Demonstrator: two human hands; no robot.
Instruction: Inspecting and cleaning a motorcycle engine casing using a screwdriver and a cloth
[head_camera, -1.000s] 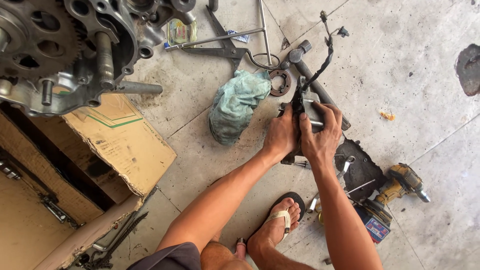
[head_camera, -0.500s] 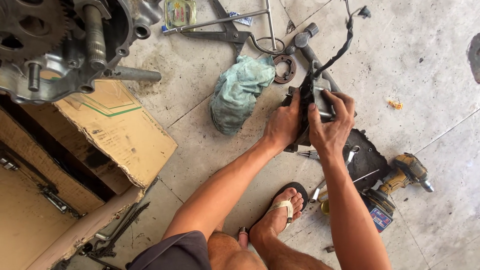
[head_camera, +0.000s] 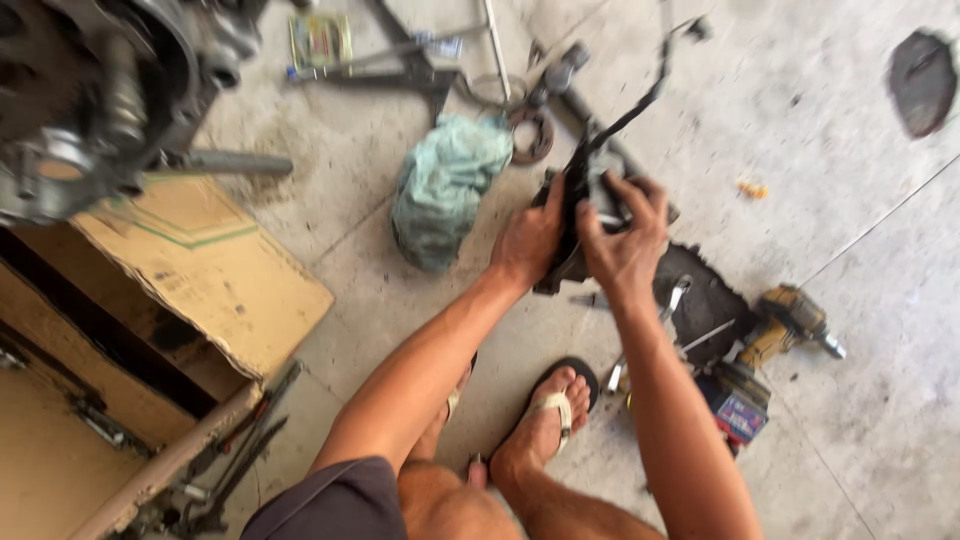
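Since the earlier frame my view has swung left and down: the part (head_camera: 580, 215) and both hands now sit right of centre, the rag (head_camera: 445, 185) mid-frame, and the engine (head_camera: 100, 100) is cut off at the top-left corner. Frame's blurry, so detail is rough.

Left hand (head_camera: 528, 240) grips the part's left side, fingers wrapped round the edge. Right hand (head_camera: 622, 235) clamps it from the right & top, fingers curled over the front, thumb on the near face. Both closed on it, no gap I can see. Part is dark metal, held just off the floor (head_camera: 850, 400), long axis running roughly near-to-far and leaning right at the far end, where a black cable (head_camera: 640, 95) trails away up-frame. Part lies between the palms; right hand reaches further up it, left sits lower.

Nearby: rag just left of the left hand, dark mat (head_camera: 705, 300) under the right wrist, drill (head_camera: 790, 320) further right, cardboard (head_camera: 200, 270) well left, sandal (head_camera: 560, 400) below the hands.
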